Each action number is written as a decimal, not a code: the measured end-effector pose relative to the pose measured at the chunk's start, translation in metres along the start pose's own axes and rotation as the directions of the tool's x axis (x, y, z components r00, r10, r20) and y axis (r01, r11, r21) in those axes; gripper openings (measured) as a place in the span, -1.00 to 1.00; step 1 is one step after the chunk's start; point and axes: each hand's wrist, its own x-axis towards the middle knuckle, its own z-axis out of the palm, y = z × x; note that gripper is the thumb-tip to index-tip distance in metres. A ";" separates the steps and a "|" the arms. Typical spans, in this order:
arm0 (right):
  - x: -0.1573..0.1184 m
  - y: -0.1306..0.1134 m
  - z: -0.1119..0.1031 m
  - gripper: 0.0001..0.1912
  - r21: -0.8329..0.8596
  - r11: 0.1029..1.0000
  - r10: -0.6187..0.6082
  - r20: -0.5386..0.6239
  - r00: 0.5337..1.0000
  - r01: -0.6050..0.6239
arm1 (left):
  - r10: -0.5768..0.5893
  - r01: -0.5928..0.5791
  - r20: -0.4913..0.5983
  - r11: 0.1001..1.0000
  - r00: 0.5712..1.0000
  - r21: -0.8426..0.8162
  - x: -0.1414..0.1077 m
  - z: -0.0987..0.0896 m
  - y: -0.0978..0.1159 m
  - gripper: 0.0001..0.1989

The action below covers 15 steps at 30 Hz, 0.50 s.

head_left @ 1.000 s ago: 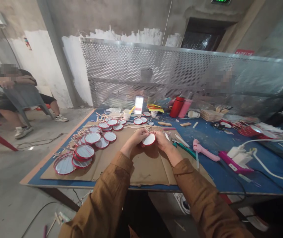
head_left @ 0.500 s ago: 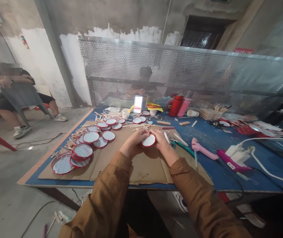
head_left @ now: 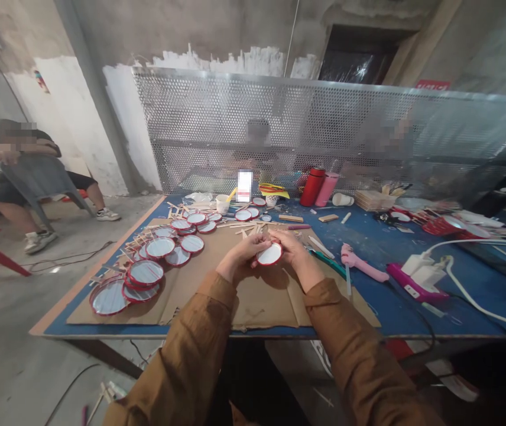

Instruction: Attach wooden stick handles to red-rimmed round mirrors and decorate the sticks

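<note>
Between both hands is a small round white-faced disc with a red rim (head_left: 269, 254), tilted toward me over the cardboard sheet (head_left: 253, 305). My left hand (head_left: 245, 253) grips its left edge with the fingers curled behind. On the other side, my right hand (head_left: 292, 248) closes round the upper right of the rim. Several larger red-rimmed discs (head_left: 145, 272) lie overlapping to the left, with thin wooden sticks at their edges. More sticks (head_left: 242, 228) are scattered just beyond my hands. The underside of the held disc is hidden.
A pink glue gun (head_left: 363, 264), teal-handled tool (head_left: 330, 263) and purple power strip (head_left: 415, 284) with white cables lie right. Paper cups (head_left: 223, 204), a lit phone (head_left: 244, 186) and a red bottle (head_left: 312, 186) stand before the perforated metal screen (head_left: 204, 118). A person (head_left: 22, 154) sits far left.
The held disc has shifted slightly right and turned a little in my fingers, and both hands remain on it. The whole view has moved slightly.
</note>
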 end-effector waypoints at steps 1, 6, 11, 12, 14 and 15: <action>0.001 -0.002 -0.002 -0.52 0.009 1.000 0.003 -0.016 1.000 -0.003 | 0.002 -0.002 -0.031 1.000 1.000 0.009 0.001 0.001 0.001 -0.63; 0.002 -0.013 -0.010 -0.44 0.037 0.999 -0.023 -0.119 0.993 0.028 | 0.013 0.012 -0.208 0.993 0.978 0.119 0.003 0.009 0.007 -0.72; 0.003 -0.016 -0.012 -0.49 -0.009 0.990 -0.141 -0.266 0.954 0.143 | -0.002 0.080 -0.338 0.973 0.941 0.218 0.003 0.015 0.017 -0.84; 0.004 -0.015 -0.011 -0.52 -0.029 0.986 -0.168 -0.289 0.943 0.166 | 0.001 0.087 -0.361 0.970 0.933 0.227 0.003 0.016 0.018 -0.85; 0.004 -0.013 -0.008 -0.58 -0.072 0.977 -0.214 -0.319 0.923 0.202 | 0.022 0.088 -0.410 0.965 0.912 0.247 0.003 0.016 0.019 -0.85; 0.004 -0.012 -0.006 -0.61 -0.122 0.967 -0.251 -0.331 0.910 0.223 | 0.033 0.090 -0.438 0.962 0.898 0.258 0.004 0.016 0.020 -0.84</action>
